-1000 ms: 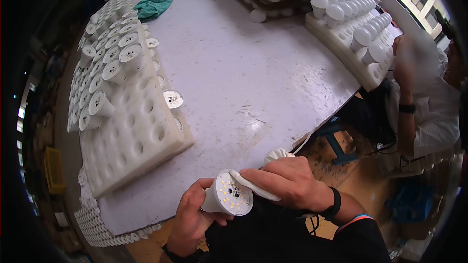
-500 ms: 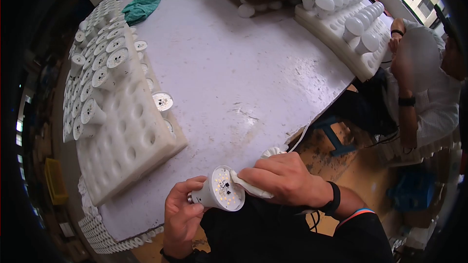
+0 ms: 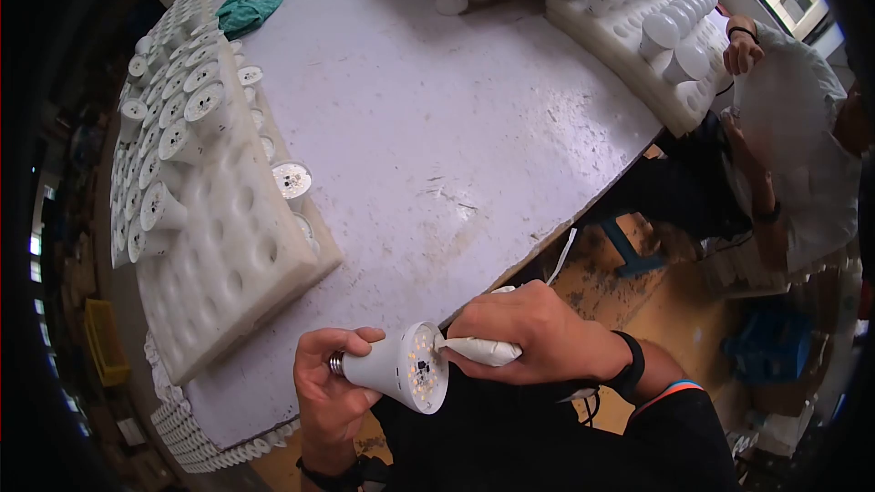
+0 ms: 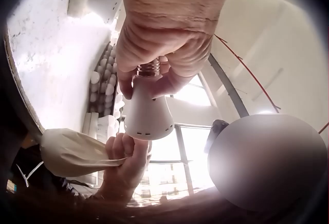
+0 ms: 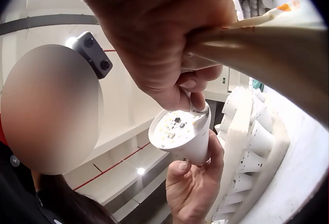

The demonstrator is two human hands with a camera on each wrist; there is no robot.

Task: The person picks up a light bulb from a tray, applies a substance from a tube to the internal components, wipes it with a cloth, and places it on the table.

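Observation:
The left hand (image 3: 330,392) grips a white bulb base (image 3: 378,366) near its metal screw end, the open face with its dotted LED board turned toward the right hand. In the left wrist view, fingers and thumb pinch the bulb base (image 4: 148,112) below the screw cap. The right hand (image 3: 538,333) squeezes a soft white bag (image 3: 483,350), its narrow tip at the rim of the board. In the right wrist view, the bag (image 5: 262,54) bulges out of the fist and its tip meets the rim of the bulb base (image 5: 187,141).
A foam tray (image 3: 214,264) with rows of open bulb bases stands on the table (image 3: 410,128) at left. Another foam tray (image 3: 629,59) holds domed bulbs at right, near a seated person (image 3: 793,155). A green cloth (image 3: 253,7) lies at the far left.
The left hand has moved left and tilted the bulb base so its board faces more to the right. The bag's tip stays at the board's rim. The seated person's arms have shifted.

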